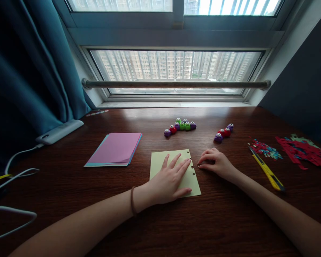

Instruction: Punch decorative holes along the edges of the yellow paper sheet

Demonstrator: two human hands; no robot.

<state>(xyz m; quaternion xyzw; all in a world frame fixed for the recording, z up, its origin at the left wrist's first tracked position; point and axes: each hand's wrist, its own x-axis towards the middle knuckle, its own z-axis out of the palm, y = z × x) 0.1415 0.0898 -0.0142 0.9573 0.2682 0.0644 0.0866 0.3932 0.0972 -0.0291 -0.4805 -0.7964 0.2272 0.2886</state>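
Note:
My left hand (172,178) lies spread on a pale yellow sheet (157,159), with a brown band round the wrist. Several small shapes are punched along the sheet's right edge. Just right of that edge, my right hand (214,162) rests on the table, fingers bent and thumb near the index fingertip; whatever the tips may hold is too small to make out. Beyond the sheet stand several small purple, red and green punches (182,125), and a second group of purple and red ones (224,132) is farther right. Pink and blue paper (117,148) is stacked at the left.
A yellow cutter (267,173) lies on the brown table (160,228) at the right, beside small paper bits (266,149) and red paper strips (305,151). At the left are a white power strip (60,131), white cables (13,210) and a blue curtain (42,64).

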